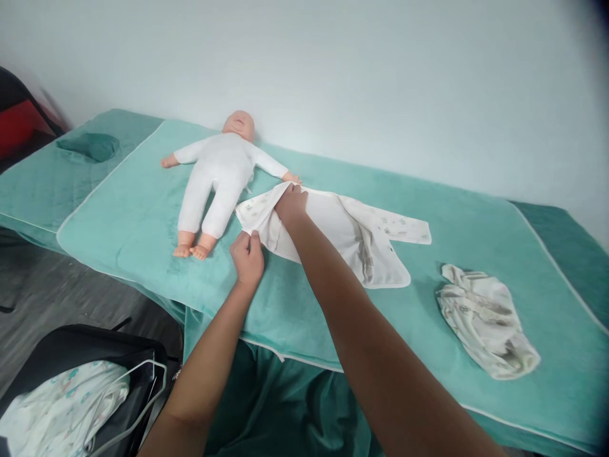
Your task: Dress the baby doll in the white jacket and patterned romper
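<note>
Two bare forearms lie nearest the camera, reaching up from the bottom edge; the right one crosses in front of a small white garment (328, 212). Behind everything, a pale, plain wall (361, 82) fills the top. Below it stretches a long bed with a soft, light green cover (143, 209) edged in white piping, darker green at the far right. In the lower left corner stands a black chair (95, 336), with a white cloth (61, 406) printed in small coloured shapes heaped on it and a pale cable (159, 393) looping beside the cloth. A baby doll (223, 168) in a white bodysuit lies face up left of centre, head toward the wall, arms spread, bare feet toward the camera. The white garment, its sleeves dotted with small prints, is laid out on the cover just right of the doll, its upper edge close by the doll's hand. Well apart, farther right, sits a crumpled off-white garment (488, 320). The left hand (247, 257) pinches the white garment's near left edge between thumb and curled fingers. The right hand (291, 204) is tucked into its opening near the top edge; fabric partly hides the fingers, so whether they grip cannot be told.
</note>
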Demonstrator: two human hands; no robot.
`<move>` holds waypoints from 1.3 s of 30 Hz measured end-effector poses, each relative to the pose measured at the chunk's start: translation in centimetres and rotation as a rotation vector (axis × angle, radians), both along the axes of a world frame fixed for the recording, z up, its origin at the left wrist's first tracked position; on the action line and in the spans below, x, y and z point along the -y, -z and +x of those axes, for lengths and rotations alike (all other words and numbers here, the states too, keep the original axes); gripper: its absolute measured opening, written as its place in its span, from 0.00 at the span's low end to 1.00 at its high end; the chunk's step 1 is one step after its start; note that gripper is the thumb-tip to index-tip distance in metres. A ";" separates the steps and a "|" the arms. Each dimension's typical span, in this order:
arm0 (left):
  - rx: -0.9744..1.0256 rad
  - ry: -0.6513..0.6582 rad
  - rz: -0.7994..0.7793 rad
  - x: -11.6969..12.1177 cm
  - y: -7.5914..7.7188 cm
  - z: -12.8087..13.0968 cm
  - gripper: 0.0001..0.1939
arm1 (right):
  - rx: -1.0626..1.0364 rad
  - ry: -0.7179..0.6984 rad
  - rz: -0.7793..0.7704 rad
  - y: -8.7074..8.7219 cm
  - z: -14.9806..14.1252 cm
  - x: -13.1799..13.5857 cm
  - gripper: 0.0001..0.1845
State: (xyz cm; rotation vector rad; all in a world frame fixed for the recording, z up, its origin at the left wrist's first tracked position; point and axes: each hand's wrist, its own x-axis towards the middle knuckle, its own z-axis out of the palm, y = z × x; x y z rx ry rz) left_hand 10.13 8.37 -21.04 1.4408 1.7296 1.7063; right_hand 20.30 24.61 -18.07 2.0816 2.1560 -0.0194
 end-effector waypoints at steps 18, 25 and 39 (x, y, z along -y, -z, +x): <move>-0.104 -0.006 0.044 -0.6 0.5 -0.2 0.19 | 0.141 0.057 0.089 -0.1 -2.7 1.0 0.32; -0.055 -0.122 0.050 -0.5 0.6 -0.2 0.23 | 0.097 0.081 0.100 0.5 -2.3 0.7 0.31; -0.524 0.110 0.282 0.1 1.0 0.5 0.12 | -0.305 -0.143 0.270 2.3 3.6 2.3 0.24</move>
